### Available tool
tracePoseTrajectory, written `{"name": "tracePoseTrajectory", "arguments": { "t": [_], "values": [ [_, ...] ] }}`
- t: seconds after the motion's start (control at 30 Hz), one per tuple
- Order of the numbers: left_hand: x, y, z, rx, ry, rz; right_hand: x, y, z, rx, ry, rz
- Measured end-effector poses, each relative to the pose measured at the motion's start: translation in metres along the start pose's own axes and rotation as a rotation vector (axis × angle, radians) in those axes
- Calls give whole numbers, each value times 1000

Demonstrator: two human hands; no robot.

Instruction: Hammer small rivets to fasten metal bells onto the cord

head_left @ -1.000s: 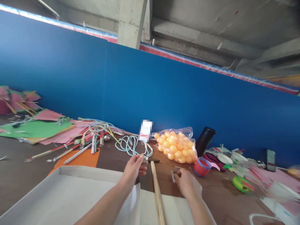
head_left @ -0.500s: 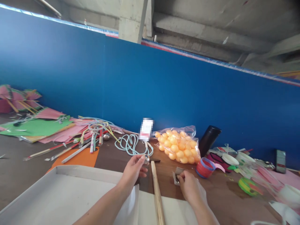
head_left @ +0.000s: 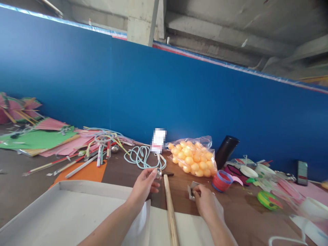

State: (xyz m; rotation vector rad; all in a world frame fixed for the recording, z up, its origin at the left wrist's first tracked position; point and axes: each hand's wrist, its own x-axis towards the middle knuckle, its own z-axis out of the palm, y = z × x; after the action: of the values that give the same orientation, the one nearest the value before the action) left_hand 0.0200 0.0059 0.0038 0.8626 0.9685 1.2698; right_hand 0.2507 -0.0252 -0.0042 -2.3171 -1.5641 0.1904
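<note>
Between the thumb and fingers of my left hand (head_left: 146,186) is a shiny silver ball, perhaps a bell (head_left: 159,173). My right hand (head_left: 205,200) has its fingers dipped into a small open cardboard box (head_left: 190,192) on the table. Something small and dark shows at those fingertips, too little of it to name. A wooden stick (head_left: 169,208) lies between my hands, pointing away from me over pale sheets (head_left: 159,222). Just past its far end is a dark, thin object (head_left: 169,174).
A bag of orange balls (head_left: 193,159), a black bottle (head_left: 227,152) and a red-and-blue tub (head_left: 222,181) stand behind my right hand. Light blue cord (head_left: 138,158) lies behind my left. A shallow white tray (head_left: 94,190) is at the front left; a phone (head_left: 302,172) is far right.
My right fingers have reached into the small box, whose flap now shows more open. My left hand keeps hold of the silver ball in nearly the same spot. The view has shifted slightly.
</note>
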Motion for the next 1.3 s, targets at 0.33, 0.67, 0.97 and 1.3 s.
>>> {"name": "tracePoseTrajectory", "arguments": {
  "t": [0.33, 0.67, 0.97, 1.3],
  "values": [
    [3, -2, -1, 13, -7, -7, 0, 2, 0, 322, 78, -49],
    [7, -6, -3, 25, -22, -20, -15, -28, 15, 965, -140, -111],
    [7, -5, -2, 25, -13, -19, -24, -37, 18, 1249, -321, -27],
    [7, -8, -3, 14, -34, -11, -30, -42, 12, 1370, -461, 44]
  ]
}}
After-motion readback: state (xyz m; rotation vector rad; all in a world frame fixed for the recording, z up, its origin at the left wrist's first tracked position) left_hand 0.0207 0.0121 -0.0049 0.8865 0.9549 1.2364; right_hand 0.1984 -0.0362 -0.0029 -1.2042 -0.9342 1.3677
